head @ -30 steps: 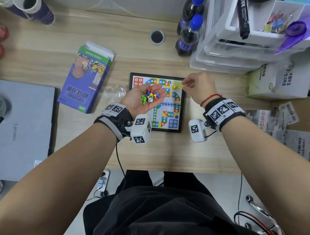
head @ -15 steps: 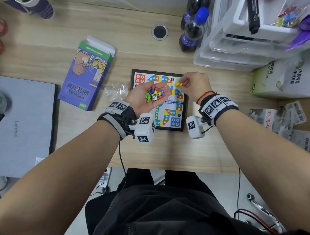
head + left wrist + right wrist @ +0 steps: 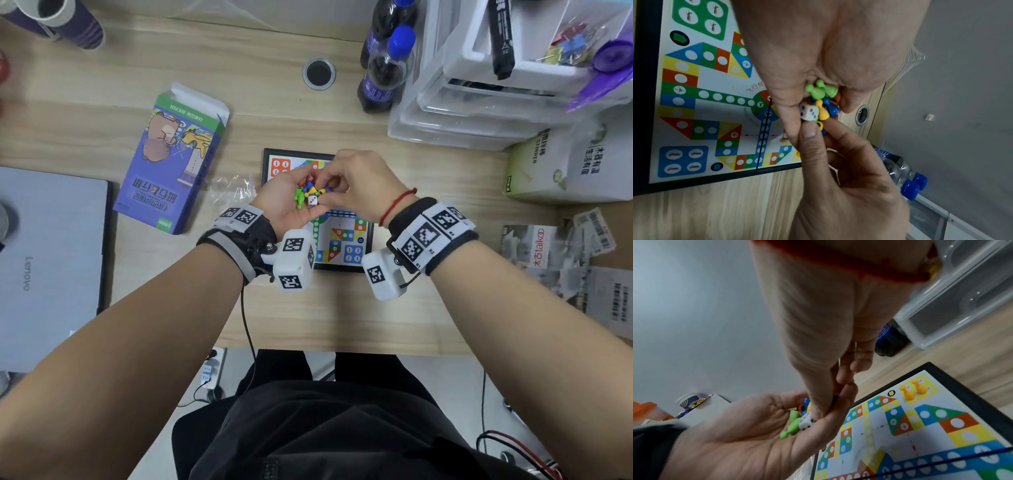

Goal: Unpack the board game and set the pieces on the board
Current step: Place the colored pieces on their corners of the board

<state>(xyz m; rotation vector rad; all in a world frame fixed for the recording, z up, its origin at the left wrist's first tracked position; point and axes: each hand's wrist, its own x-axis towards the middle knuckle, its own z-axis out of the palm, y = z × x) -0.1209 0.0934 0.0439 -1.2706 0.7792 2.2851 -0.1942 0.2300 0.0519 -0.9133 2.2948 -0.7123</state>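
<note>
The folding game board lies flat on the desk, partly hidden by both hands. My left hand hovers palm up over it, cupped round a pile of coloured pawns and a white die. My right hand reaches into that palm from the right. Its thumb and forefinger pinch a yellow pawn in the pile. Two yellow pawns stand in the board's yellow corner. The other corners that show, blue and green, hold no pawns.
The open purple game box and a crumpled clear bag lie left of the board. A closed laptop sits far left. Dark bottles and clear plastic drawers stand behind the board; a white bag and papers lie right.
My right hand left the board's yellow corner and moved left into the left palm. The left hand has cupped more tightly round the pieces.
</note>
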